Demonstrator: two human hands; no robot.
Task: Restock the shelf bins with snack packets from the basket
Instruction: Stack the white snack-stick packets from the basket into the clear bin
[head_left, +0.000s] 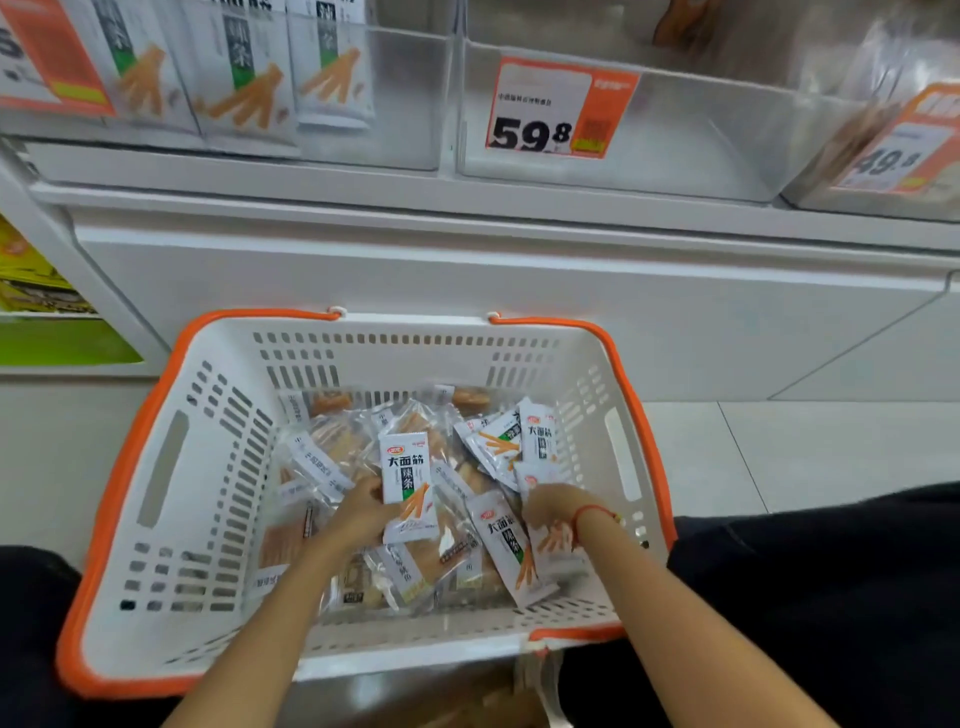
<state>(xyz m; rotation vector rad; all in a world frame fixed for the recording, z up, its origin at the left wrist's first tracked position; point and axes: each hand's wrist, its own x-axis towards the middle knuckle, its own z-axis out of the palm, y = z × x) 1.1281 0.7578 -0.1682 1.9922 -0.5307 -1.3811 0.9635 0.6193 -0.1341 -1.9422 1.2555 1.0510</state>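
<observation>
Both hands are down inside the big white basket (171, 467) with the orange rim. It sits on the floor under the shelf bins. The middle bin (675, 150), behind the 59.8 price tag (558, 106), looks almost bare. The bin to its left (218, 78) has white packets standing in it. A pile of snack packets (452, 540) covers the basket's bottom. The left hand (363, 512) has its fingers curled round one white packet (408, 486), holding it up on end just above the pile. The right hand (553, 506), with a red string on its wrist, is pressed down on the packets near the right wall. Its fingertips are hidden, so I cannot tell if it holds one.
</observation>
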